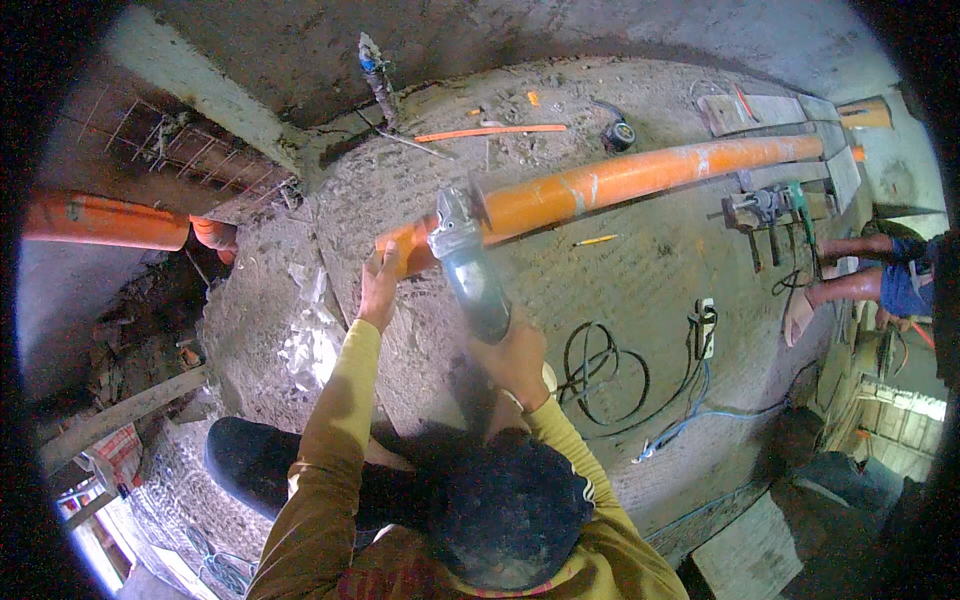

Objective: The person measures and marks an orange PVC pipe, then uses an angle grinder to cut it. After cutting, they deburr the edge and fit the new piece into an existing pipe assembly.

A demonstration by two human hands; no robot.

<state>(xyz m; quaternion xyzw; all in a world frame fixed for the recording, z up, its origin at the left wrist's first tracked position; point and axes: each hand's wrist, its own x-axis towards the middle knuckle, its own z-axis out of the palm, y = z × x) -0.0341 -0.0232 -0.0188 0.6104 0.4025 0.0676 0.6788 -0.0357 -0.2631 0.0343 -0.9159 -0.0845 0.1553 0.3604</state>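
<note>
An orange pipe [650,180] lies lengthwise across the far half of a rough concrete floor [650,285], its far end by boards [750,113] at the right edge. The left hand [377,292] grips the pipe's near end; the right hand [517,357] is wrapped around the body of a grinder [472,280], whose metal head is over the pipe beside the left hand. The grinder blocks the view of part of the pipe, and whether its disc touches the pipe cannot be told.

Beyond the pipe, toward the floor's far edge, lie a thin orange strip [490,131] and a round tape measure [619,135]; a rod [378,88] stands upright near the far left corner. Just on the near side of the pipe lies a slim yellow stick [597,240].

To the right of the right hand, a looped black cord [607,375] spreads over the floor, near a white power strip [706,330] and a blue cord [705,402]. Toward the right edge, a drill [770,207] with a green handle lies near a co-worker's bare legs [845,287]. A loose board [748,555] occupies the near right corner. Past the floor's left edge, a second orange pipe section [105,222] runs by the wall, below wire mesh [160,140].
</note>
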